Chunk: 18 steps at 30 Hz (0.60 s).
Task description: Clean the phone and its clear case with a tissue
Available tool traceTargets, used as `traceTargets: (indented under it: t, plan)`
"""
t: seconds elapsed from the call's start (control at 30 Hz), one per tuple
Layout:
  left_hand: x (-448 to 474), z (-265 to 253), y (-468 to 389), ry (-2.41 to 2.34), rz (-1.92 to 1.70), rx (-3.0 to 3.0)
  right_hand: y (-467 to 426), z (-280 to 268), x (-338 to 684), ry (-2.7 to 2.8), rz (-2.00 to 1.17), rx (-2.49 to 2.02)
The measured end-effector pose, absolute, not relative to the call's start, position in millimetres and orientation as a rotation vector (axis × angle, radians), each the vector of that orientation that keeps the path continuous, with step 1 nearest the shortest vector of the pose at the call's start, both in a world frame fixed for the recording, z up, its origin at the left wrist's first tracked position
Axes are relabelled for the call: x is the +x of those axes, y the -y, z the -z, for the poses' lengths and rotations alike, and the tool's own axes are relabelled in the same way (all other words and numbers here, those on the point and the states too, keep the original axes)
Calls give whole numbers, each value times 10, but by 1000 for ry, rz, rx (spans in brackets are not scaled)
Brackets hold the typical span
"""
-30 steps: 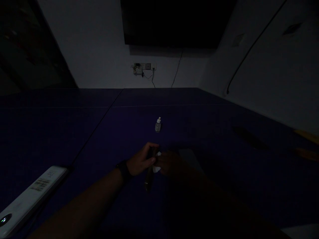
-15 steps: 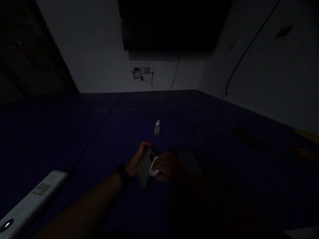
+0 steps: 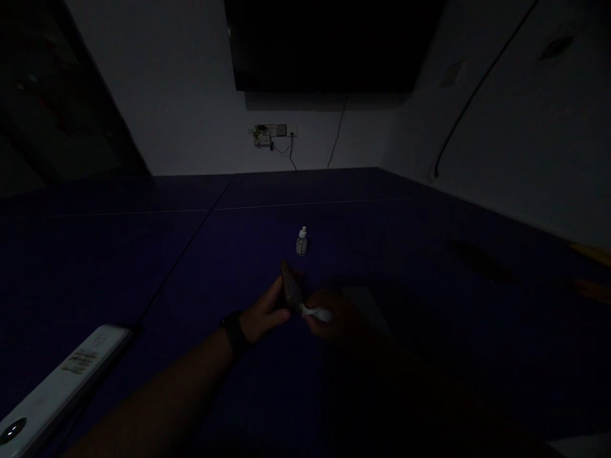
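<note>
In the dim light, a phone [image 3: 292, 290] in a brownish see-through case stands tilted above the purple tabletop. My left hand [image 3: 263, 314] supports it from the left, fingers behind it and the thumb held away from its surface. My right hand [image 3: 337, 306] is closed on a white tissue [image 3: 319, 313], which touches the phone's lower right edge. A small clear dropper bottle [image 3: 301, 244] with a white top stands upright just beyond my hands. A pale flat thing [image 3: 365, 302] lies partly hidden behind my right hand.
The purple tabletop [image 3: 191, 292] reaches the wall. At the left front lies a long white power strip [image 3: 62, 375]. A dark shape [image 3: 480, 261] and a yellow thing [image 3: 589, 254] lie to the right. A large screen [image 3: 324, 44] hangs above sockets [image 3: 277, 131].
The phone has turned to a steeper, more edge-on angle and moved up slightly. My left thumb has come off it. The tissue has shifted from its face to its lower edge.
</note>
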<state>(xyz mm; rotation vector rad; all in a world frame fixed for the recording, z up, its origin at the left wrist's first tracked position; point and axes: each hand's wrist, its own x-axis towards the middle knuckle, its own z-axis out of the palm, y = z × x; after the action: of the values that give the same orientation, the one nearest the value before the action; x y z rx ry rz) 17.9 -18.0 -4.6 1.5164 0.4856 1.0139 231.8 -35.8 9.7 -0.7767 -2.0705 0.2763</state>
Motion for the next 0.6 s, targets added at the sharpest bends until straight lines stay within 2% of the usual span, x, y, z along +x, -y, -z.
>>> traceTargets:
  t: [0.1, 0.3, 0.43, 0.6]
  plan:
    - [169, -14, 194, -610, -973, 1710, 394, -139, 2353, 2154, -405, -855]
    - [182, 12, 171, -581, -998, 1717, 382, -304, 2555, 2147, -566, -1070]
    - [171, 9, 154, -507, -1008, 1729, 327, -237, 2620, 2177, -470, -964]
    - [157, 9, 142, -528, -957, 1759, 306, -99, 2480, 2623, -202, -634]
